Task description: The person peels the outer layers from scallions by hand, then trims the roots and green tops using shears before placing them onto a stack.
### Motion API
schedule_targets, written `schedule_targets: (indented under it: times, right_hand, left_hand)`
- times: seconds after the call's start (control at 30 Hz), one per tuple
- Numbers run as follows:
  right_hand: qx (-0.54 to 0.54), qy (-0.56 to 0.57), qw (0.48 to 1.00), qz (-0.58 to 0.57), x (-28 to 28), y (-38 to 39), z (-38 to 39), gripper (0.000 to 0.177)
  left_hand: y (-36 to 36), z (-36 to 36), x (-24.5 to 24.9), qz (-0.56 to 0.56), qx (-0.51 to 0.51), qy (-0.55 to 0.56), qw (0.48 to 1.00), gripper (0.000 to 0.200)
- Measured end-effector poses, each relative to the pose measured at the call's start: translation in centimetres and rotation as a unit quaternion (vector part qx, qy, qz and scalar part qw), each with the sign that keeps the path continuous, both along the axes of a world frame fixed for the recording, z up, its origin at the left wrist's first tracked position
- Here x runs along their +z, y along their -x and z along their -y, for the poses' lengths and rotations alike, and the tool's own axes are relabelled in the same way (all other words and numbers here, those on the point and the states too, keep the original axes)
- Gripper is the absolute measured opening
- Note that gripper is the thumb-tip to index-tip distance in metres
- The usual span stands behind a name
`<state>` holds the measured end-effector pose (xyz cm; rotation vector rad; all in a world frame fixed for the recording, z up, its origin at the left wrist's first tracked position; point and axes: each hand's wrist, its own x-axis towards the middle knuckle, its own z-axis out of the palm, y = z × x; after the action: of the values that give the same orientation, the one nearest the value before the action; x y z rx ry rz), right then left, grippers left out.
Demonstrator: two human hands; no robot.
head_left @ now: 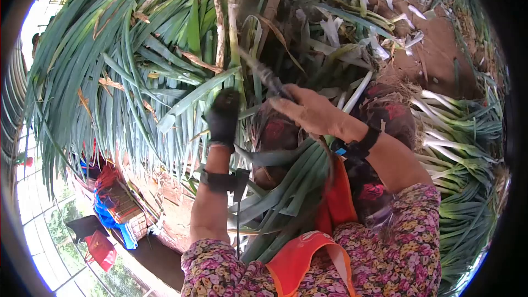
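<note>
My left hand (223, 118), in a black glove, is closed at the lower end of an upright green onion stalk (232, 19); its fingertips are partly hidden among the leaves. My bare right hand (313, 111) is wrapped around the dark handle of a knife (267, 78). The knife's blurred blade points up and left, overlapping the stalk in this view. Long green onion leaves (110, 71) lie in a thick heap to the left of my gloved hand. More leaves (291, 181) lie across my lap, below my right hand.
Cleaned green onions (448, 146) with white stems are piled on the right. Peeled skins and scraps (379, 44) litter the brown soil (434, 60) at upper right. A red-and-blue bundle (115, 203) and a red bag (100, 250) are at lower left.
</note>
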<state>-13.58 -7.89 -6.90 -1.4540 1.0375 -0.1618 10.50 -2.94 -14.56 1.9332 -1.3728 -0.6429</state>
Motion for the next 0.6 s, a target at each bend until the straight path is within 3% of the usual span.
schedule_targets:
  times: [0.07, 0.1, 0.2, 0.23, 0.37, 0.47, 0.5, 0.6]
  right_hand:
    - [0.076, -0.021, 0.996, 0.031, 0.6, 0.1, -0.9, 0.048]
    - [0.114, -0.030, 0.992, 0.050, 0.7, -0.1, -1.2, 0.045]
    - [0.044, 0.003, 0.999, 0.013, -0.6, -0.7, -1.9, 0.053]
    - [0.037, -0.009, 0.999, 0.017, -0.7, -0.7, -1.8, 0.053]
    - [0.019, -0.043, 0.998, 0.032, -0.4, -1.4, -1.9, 0.055]
    - [0.011, -0.045, 0.998, 0.036, -1.3, -1.5, -2.1, 0.054]
    - [0.012, -0.042, 0.998, 0.040, -1.8, -1.8, -2.0, 0.054]
    - [0.000, -0.067, 0.993, 0.102, -2.4, -1.8, -1.9, 0.051]
  left_hand:
    - [-2.2, -0.3, -1.4, 0.144, 0.067, -0.001, 0.987, 0.020]
    - [-2.8, -0.7, -1.7, 0.198, 0.056, -0.076, 0.976, 0.032]
    - [-3.8, -0.5, -4.0, 0.297, 0.050, -0.190, 0.934, 0.050]
    - [-3.2, 0.6, -2.9, 0.287, 0.035, -0.270, 0.918, 0.063]
    - [-4.3, 2.9, -4.8, 0.338, 0.071, -0.263, 0.901, 0.075]
    - [-5.3, 3.4, -4.4, 0.321, 0.037, -0.265, 0.909, 0.075]
    - [-6.6, 3.0, -5.6, 0.354, 0.012, -0.211, 0.911, 0.074]
    - [-7.4, 2.9, -4.4, 0.207, -0.025, -0.210, 0.955, 0.057]
